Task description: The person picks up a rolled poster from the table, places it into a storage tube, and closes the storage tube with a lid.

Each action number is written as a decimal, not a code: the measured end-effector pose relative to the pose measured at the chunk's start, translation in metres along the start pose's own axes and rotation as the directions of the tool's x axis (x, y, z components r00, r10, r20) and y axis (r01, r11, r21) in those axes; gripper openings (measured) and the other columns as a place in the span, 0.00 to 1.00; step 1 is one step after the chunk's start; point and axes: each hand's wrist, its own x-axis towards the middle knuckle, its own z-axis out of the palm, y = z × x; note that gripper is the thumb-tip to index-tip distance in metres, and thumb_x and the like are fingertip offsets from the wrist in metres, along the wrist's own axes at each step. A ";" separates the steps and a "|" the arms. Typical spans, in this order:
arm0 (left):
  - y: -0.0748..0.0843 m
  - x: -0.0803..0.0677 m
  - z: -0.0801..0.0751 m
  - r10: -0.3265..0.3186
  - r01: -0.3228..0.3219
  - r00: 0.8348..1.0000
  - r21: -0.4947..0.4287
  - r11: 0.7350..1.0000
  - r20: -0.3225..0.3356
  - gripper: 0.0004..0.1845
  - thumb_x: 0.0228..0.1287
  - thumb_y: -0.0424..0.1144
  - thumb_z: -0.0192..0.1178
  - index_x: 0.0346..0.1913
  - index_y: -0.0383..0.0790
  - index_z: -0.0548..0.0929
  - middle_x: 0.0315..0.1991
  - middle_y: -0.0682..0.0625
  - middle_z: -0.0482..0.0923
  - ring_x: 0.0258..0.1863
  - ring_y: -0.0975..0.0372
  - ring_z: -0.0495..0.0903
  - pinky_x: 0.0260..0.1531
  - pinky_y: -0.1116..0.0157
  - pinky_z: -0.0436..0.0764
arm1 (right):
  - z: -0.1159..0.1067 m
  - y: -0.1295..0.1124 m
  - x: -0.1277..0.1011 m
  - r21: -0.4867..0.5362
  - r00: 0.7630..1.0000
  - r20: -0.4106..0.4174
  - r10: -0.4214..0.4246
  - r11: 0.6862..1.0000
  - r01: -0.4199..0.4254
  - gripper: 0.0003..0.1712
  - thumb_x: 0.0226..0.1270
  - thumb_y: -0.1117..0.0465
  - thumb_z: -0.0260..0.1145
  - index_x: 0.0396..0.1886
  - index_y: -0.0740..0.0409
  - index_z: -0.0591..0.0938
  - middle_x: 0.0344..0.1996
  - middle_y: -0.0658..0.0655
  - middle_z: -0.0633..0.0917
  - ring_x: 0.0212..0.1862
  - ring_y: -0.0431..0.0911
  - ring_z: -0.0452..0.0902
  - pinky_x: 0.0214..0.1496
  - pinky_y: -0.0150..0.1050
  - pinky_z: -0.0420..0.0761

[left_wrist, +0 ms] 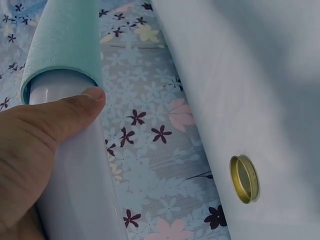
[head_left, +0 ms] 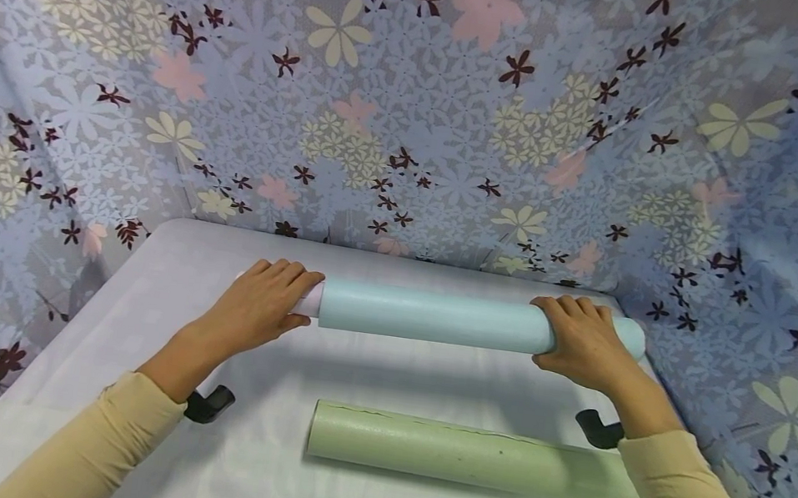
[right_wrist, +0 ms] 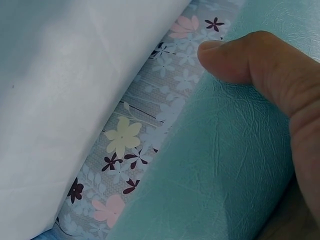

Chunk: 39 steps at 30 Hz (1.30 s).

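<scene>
A long light-blue roll [head_left: 428,316] lies across the far part of the white table [head_left: 155,318], with a pale inner tube [head_left: 309,299] sticking out of its left end. My left hand [head_left: 263,303] grips that tube end; in the left wrist view the thumb [left_wrist: 65,117] lies on the tube [left_wrist: 75,190] just below the blue sleeve [left_wrist: 65,40]. My right hand [head_left: 579,340] grips the roll near its right end, and the thumb [right_wrist: 245,57] presses on the blue surface [right_wrist: 210,175] in the right wrist view. A light-green roll [head_left: 470,454] lies nearer me.
Flowered cloth [head_left: 418,100] hangs behind and on both sides of the table. Black camera mounts [head_left: 210,405] show under both wrists. A brass eyelet [left_wrist: 244,179] sits in the white cover in the left wrist view.
</scene>
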 end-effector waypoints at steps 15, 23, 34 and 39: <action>0.003 0.001 0.002 0.017 -0.017 1.000 0.000 1.000 -0.012 0.34 0.48 0.51 0.71 0.57 0.42 0.72 0.47 0.48 0.77 0.46 0.54 0.76 0.43 0.57 0.73 | 0.002 0.001 -0.001 -0.002 1.000 -0.020 -0.010 1.000 0.010 0.43 0.40 0.52 0.77 0.59 0.54 0.71 0.52 0.64 0.78 0.54 0.63 0.70 0.51 0.61 0.65; 0.003 0.000 0.003 0.025 -0.025 1.000 -0.004 1.000 -0.017 0.35 0.47 0.53 0.71 0.58 0.41 0.72 0.48 0.47 0.77 0.46 0.54 0.76 0.43 0.57 0.74 | 0.003 0.002 -0.001 -0.001 0.999 -0.028 -0.018 1.000 0.018 0.42 0.40 0.52 0.77 0.59 0.54 0.71 0.51 0.63 0.78 0.54 0.63 0.71 0.50 0.61 0.66; -0.006 -0.003 -0.004 -0.009 0.009 1.000 -0.047 0.999 -0.001 0.38 0.48 0.58 0.69 0.59 0.41 0.73 0.49 0.46 0.77 0.47 0.53 0.75 0.45 0.54 0.75 | 0.003 0.004 -0.003 0.002 1.000 -0.022 -0.006 1.000 0.006 0.42 0.40 0.53 0.77 0.58 0.54 0.71 0.50 0.64 0.78 0.54 0.63 0.70 0.50 0.61 0.66; -0.012 -0.007 -0.007 -0.037 0.035 0.999 -0.119 0.992 -0.014 0.37 0.48 0.58 0.69 0.58 0.42 0.74 0.49 0.46 0.77 0.48 0.53 0.75 0.45 0.54 0.75 | 0.003 0.006 -0.004 0.002 1.000 -0.026 -0.009 1.000 0.009 0.42 0.41 0.53 0.77 0.59 0.54 0.71 0.51 0.64 0.78 0.54 0.63 0.70 0.51 0.62 0.66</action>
